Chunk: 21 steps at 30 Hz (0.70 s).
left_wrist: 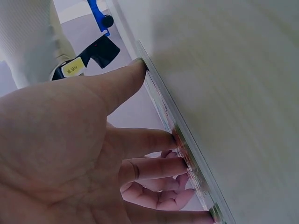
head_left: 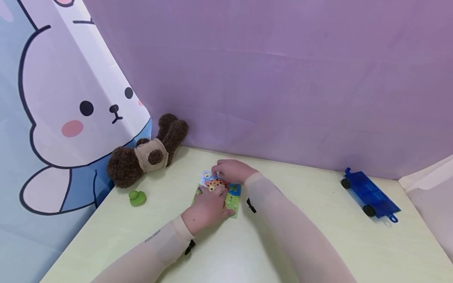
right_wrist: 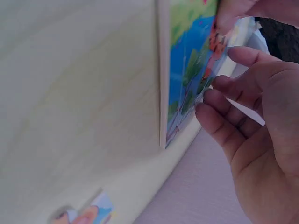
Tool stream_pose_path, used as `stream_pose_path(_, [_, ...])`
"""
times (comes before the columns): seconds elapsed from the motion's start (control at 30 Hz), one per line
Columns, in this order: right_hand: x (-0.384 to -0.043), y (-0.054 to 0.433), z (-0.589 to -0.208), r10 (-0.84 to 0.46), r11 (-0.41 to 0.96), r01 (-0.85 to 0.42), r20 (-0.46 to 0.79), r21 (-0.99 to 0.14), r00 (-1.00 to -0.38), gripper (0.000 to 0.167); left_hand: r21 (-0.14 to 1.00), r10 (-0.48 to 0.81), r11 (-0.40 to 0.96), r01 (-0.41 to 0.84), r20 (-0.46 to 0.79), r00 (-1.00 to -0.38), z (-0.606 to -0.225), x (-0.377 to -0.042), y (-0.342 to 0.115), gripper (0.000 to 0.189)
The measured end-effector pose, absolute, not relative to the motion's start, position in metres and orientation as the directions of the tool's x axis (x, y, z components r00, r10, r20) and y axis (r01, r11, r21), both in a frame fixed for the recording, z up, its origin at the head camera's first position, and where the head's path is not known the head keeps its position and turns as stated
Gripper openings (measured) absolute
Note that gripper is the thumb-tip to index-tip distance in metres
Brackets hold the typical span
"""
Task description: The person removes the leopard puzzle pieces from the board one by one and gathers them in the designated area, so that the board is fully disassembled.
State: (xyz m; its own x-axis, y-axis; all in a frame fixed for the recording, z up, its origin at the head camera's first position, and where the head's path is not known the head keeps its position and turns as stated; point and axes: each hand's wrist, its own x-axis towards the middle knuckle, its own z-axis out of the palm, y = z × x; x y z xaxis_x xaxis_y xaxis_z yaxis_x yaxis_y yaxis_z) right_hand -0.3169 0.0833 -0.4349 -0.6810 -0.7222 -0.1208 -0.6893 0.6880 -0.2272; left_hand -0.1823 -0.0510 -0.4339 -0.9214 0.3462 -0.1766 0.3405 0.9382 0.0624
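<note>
A thin picture board (head_left: 231, 202) with a spotted orange animal on blue and green lies flat on the table; fine lines run across its face in the right wrist view. My left hand (head_left: 209, 208) rests on its lower part, fingers spread and fairly straight, fingertips pressing the picture. At the upper edge is my right hand (head_left: 235, 171), palm down with loosely bent fingers. In the right wrist view the right fingertips (right_wrist: 205, 112) meet the picture's surface, and nothing shows between them. Both hands cover part of the animal.
A brown plush toy (head_left: 152, 155) lies at the back left against the wall cloth. A green rubber duck (head_left: 137, 198) sits left of the board. At the far right is a blue toy trailer (head_left: 371, 194). Small coloured picture pieces (right_wrist: 96, 210) appear low in the right wrist view.
</note>
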Motion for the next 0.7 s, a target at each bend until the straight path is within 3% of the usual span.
stream_pose_path(0.23, [-0.321,0.073,-0.445,-0.749,0.662,-0.737,-0.104,-0.137,-0.654,0.018,0.076,0.349,0.937,0.341,-0.173,-0.921,-0.433,-0.181,-0.051,0.089])
stream_pose_path(0.5, [-0.326,0.071,-0.449,-0.752,0.658,-0.74,-0.081,-0.14,-0.654,0.022,0.022,0.351,0.936,0.352,-0.169,-0.921,-0.431,-0.182,-0.048,0.089])
stream_pose_path(0.7, [-0.324,0.077,-0.449,-0.725,0.687,-0.707,-0.106,-0.164,-0.68,0.019,0.057,0.344,0.939,0.339,-0.19,-0.92,-0.434,-0.182,-0.049,0.088])
